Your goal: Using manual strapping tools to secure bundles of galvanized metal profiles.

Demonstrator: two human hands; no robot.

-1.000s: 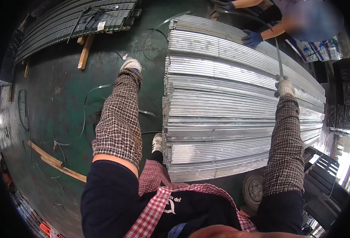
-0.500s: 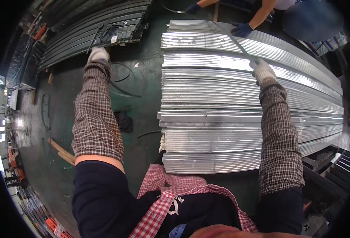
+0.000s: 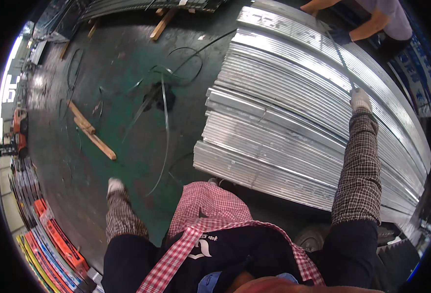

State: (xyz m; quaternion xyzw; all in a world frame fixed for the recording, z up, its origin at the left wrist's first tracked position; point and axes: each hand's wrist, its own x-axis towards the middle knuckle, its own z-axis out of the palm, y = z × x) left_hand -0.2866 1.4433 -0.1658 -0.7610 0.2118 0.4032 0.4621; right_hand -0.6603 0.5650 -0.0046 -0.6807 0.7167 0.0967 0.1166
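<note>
Worker's view down onto a large stack of silvery metal bars (image 3: pixel 274 115), filling the centre and right of the frame. At right, the worker's gloved right hand (image 3: pixel 360 101) is closed on a flat strap (image 3: pixel 341 59), which runs to a co-worker's dark-gloved hand (image 3: pixel 340 35) at upper right. The worker's gloved left hand (image 3: pixel 115 185) is well apart, low at left over the floor; whether it holds anything cannot be told. The bars appear already laid together in rows. The strap seems only partway across: the rows toward the lower centre lie beyond it, and no fastened joint shows. Loose strapping (image 3: pixel 166 112) curls on the green floor (image 3: pixel 142 141), left of centre; whether it is spare or discarded is unclear.
</note>
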